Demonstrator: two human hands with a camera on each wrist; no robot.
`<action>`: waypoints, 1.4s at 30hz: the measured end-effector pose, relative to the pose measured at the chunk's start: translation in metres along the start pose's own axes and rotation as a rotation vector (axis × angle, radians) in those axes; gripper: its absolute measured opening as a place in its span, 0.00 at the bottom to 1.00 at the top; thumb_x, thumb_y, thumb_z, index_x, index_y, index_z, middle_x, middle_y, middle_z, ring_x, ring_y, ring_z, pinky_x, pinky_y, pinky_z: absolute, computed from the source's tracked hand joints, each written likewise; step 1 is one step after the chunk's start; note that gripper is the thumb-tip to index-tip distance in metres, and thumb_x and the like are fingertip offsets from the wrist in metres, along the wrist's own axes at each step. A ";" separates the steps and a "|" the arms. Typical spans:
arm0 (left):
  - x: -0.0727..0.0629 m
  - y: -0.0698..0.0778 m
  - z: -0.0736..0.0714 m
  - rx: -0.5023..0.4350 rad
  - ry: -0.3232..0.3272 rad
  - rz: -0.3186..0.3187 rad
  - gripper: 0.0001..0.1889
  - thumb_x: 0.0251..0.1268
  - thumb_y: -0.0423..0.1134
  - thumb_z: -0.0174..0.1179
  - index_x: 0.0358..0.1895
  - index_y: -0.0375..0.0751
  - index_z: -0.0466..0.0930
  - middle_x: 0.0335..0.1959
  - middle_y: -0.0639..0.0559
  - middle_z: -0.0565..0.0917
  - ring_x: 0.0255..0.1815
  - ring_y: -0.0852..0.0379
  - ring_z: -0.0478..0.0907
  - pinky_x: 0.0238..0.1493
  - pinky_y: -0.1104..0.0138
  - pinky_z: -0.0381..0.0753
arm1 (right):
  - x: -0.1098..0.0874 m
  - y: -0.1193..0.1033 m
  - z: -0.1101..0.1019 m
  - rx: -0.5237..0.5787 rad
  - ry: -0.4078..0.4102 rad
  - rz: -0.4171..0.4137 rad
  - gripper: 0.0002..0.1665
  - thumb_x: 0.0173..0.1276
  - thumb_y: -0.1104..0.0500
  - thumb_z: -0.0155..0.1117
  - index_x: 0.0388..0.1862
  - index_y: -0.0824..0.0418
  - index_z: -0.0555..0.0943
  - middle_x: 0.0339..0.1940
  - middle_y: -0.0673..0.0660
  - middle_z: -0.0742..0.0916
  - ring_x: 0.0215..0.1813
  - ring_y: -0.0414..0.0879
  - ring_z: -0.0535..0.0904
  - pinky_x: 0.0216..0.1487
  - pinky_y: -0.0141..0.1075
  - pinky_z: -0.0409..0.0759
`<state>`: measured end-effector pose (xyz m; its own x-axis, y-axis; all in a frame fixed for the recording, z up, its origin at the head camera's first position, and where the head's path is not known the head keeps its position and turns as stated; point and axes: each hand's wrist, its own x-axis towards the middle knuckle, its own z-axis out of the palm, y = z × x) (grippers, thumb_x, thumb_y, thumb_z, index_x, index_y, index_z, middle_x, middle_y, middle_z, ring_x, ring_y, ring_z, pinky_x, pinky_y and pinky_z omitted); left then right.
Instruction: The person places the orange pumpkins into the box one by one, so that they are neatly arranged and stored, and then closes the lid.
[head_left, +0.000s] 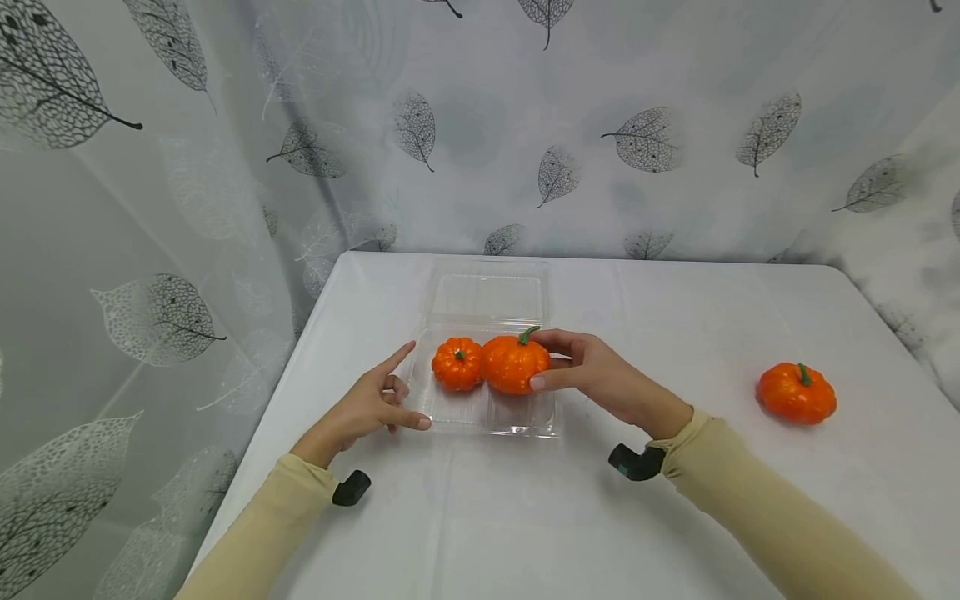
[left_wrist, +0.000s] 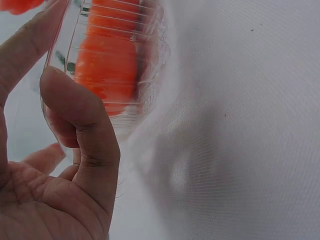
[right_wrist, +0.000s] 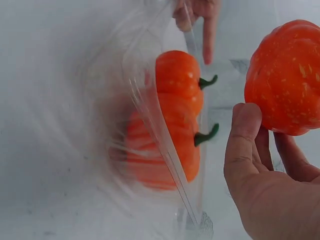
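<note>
A clear plastic clamshell container [head_left: 454, 410] lies with its lid folded back on the table. My left hand [head_left: 363, 410] holds its near left corner, thumb at the front rim, index finger stretched along the left side and the other fingers curled. Between the thumb and fingers of my right hand [head_left: 600, 379] is an orange pumpkin [head_left: 516, 367] with a green stem, raised over the container's right part. Inside sit a smaller pumpkin [head_left: 457, 367] and, in the right wrist view, a larger pumpkin [right_wrist: 172, 150], which the held one hides in the head view.
Another orange pumpkin [head_left: 797, 393] lies on the right side of the white-covered table [head_left: 525, 517]. The clear lid [head_left: 489, 293] lies flat behind the container. A leaf-printed curtain [head_left: 480, 125] hangs at the back and along the left.
</note>
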<state>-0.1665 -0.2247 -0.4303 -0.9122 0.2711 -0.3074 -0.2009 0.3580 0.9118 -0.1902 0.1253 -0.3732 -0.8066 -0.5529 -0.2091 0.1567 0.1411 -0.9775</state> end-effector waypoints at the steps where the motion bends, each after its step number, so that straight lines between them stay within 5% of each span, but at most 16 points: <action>1: 0.000 0.000 0.000 -0.003 0.000 0.001 0.64 0.43 0.36 0.83 0.82 0.61 0.49 0.34 0.46 0.67 0.23 0.55 0.67 0.27 0.61 0.79 | 0.002 0.001 0.003 -0.012 -0.006 0.003 0.43 0.63 0.58 0.74 0.74 0.66 0.67 0.71 0.60 0.73 0.70 0.57 0.72 0.70 0.48 0.69; 13: -0.001 0.001 -0.001 -0.011 0.011 -0.005 0.64 0.42 0.36 0.84 0.82 0.62 0.50 0.34 0.47 0.67 0.23 0.54 0.67 0.26 0.62 0.79 | 0.021 0.007 0.031 -0.111 -0.064 0.031 0.40 0.65 0.50 0.72 0.73 0.61 0.71 0.70 0.56 0.75 0.68 0.52 0.71 0.68 0.45 0.71; 25: -0.001 0.000 -0.001 -0.003 0.017 -0.007 0.63 0.44 0.37 0.83 0.83 0.61 0.49 0.34 0.46 0.67 0.23 0.55 0.67 0.27 0.63 0.79 | 0.028 0.018 0.055 -0.313 0.003 0.006 0.41 0.62 0.45 0.76 0.71 0.58 0.75 0.63 0.55 0.80 0.57 0.49 0.82 0.56 0.39 0.81; 42: 0.000 -0.001 0.000 -0.014 -0.006 0.014 0.63 0.45 0.37 0.82 0.83 0.61 0.48 0.34 0.46 0.66 0.23 0.54 0.68 0.26 0.62 0.78 | 0.035 0.028 0.066 -0.457 0.044 0.064 0.42 0.63 0.36 0.71 0.69 0.59 0.76 0.61 0.52 0.82 0.62 0.47 0.76 0.63 0.47 0.75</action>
<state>-0.1663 -0.2253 -0.4316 -0.9128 0.2812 -0.2962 -0.1933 0.3414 0.9198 -0.1767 0.0559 -0.4093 -0.8283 -0.4976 -0.2577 -0.0526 0.5269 -0.8483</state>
